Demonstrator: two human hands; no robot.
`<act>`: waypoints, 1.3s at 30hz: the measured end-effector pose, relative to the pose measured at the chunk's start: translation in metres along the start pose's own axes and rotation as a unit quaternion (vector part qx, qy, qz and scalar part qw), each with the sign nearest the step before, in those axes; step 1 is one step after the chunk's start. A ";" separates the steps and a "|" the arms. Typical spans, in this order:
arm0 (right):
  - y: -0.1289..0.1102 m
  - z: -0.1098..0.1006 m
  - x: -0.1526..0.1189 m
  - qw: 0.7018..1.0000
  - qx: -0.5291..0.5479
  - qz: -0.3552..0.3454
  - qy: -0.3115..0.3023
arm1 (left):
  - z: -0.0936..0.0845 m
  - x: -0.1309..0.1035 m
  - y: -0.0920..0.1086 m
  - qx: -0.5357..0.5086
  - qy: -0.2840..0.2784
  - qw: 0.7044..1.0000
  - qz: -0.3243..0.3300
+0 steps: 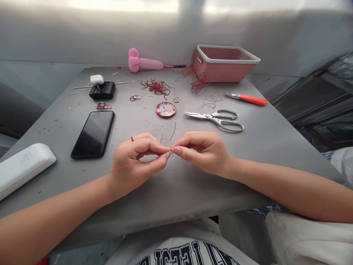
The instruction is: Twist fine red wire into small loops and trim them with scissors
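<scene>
My left hand (142,160) pinches a thin red cord (124,168) between thumb and forefinger; one length of it trails left past the palm. Fingertip to fingertip with it, my right hand (202,151) is pinched on the same cord. Two short ends stick up where the fingertips meet. A narrow red band circles a finger of my left hand. Beyond the hands lie a round red-rimmed dish of pale beads (166,109) and silver scissors (213,117), with handles to the right.
A black phone (93,134) and white case (26,169) lie left. Behind are a black device (102,90), red cord pieces (157,87), a pink balloon shape (146,62) and a pink basket (220,70). An orange-handled cutter (253,99) is at right on the grey table (154,191).
</scene>
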State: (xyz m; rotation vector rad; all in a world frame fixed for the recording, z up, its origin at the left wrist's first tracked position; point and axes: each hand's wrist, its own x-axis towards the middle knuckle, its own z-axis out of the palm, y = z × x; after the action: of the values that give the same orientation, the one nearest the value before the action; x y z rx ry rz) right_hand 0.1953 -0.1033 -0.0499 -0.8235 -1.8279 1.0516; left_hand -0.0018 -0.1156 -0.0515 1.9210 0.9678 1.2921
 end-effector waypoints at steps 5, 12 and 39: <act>0.002 0.003 0.000 0.994 0.070 0.078 -0.012 | 0.000 0.000 0.001 0.006 -0.002 1.000 -0.008; 0.001 -0.025 0.011 0.994 -0.079 0.039 -0.060 | -0.001 -0.002 0.002 0.003 0.000 1.000 -0.017; 0.007 -0.051 0.012 0.965 -0.215 -0.127 -0.078 | -0.002 0.000 0.002 0.016 -0.021 0.998 0.050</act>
State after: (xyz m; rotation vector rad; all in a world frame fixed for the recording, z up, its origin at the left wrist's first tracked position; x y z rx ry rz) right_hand 0.2367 -0.0729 -0.0371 -0.7404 -2.2723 0.5755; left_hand -0.0035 -0.1166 -0.0494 2.0352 0.8864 1.2930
